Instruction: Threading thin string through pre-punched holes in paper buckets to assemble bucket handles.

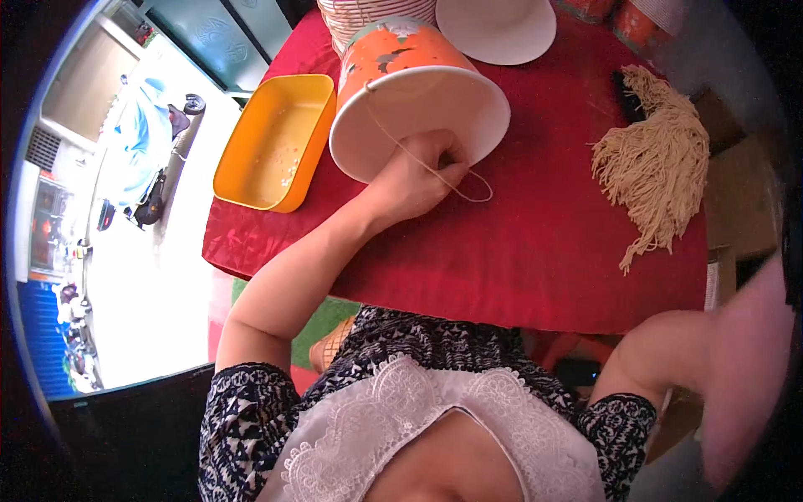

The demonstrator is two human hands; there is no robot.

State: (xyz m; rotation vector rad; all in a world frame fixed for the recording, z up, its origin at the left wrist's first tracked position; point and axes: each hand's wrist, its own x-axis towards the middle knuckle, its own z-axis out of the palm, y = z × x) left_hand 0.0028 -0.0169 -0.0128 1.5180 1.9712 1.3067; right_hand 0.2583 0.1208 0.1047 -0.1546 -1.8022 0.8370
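A paper bucket, orange outside with dark and white shapes and white inside, lies tipped on the red-covered table with its mouth toward me. My left hand is closed at the lower rim, its fingers curled inside the mouth. A thin cream string runs from the upper left of the rim across the back of this hand and ends in a loop at its right. My right arm is bent up at the far right, close to the camera; my right hand is a pink blur there, its fingers not distinguishable.
A yellow plastic tub with small white bits stands left of the bucket. Behind are a woven basket and a white round lid or plate. A bundle of cream strings lies at the right, more orange buckets beyond. The table's edge is before me.
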